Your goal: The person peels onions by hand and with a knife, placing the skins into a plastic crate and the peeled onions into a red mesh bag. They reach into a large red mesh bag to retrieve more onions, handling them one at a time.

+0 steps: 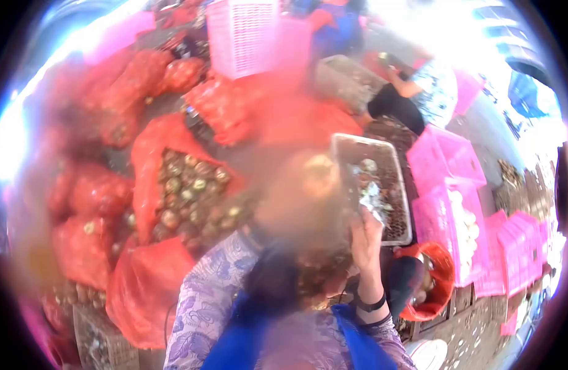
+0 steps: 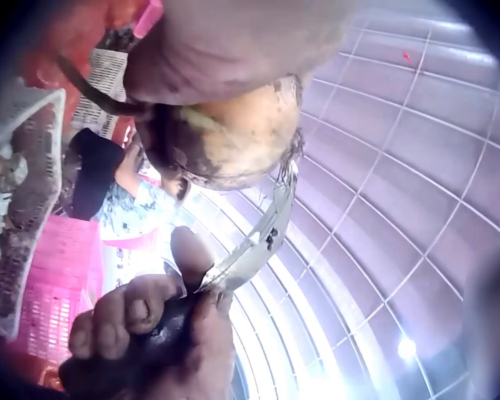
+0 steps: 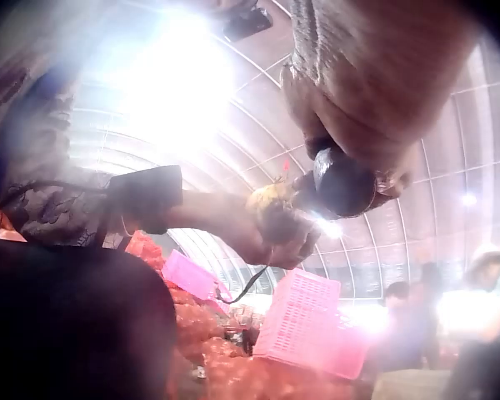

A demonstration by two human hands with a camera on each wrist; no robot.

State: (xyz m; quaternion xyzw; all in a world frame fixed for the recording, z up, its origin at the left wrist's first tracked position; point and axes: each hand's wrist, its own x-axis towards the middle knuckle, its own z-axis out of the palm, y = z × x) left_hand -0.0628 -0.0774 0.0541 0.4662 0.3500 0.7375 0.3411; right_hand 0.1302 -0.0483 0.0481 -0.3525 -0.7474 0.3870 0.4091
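Arched roof (image 2: 417, 167) overhead, red sacks (image 1: 86, 250) about. Bulb (image 2: 242, 137) held up by left edge of pale crate (image 1: 403, 191); left hand (image 2: 233, 50) has fingers curled round it. Right hand (image 2: 150, 321): fingers wrapped on handle of knife (image 2: 254, 242), blade at bulb's ragged edge. Looks like trimming; next move calls for steady bulb, short cut clear of fingers

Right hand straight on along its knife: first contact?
Right hand would likely meet the bulb in the left hand first; the blade reaches its edge in view, depth unclear.
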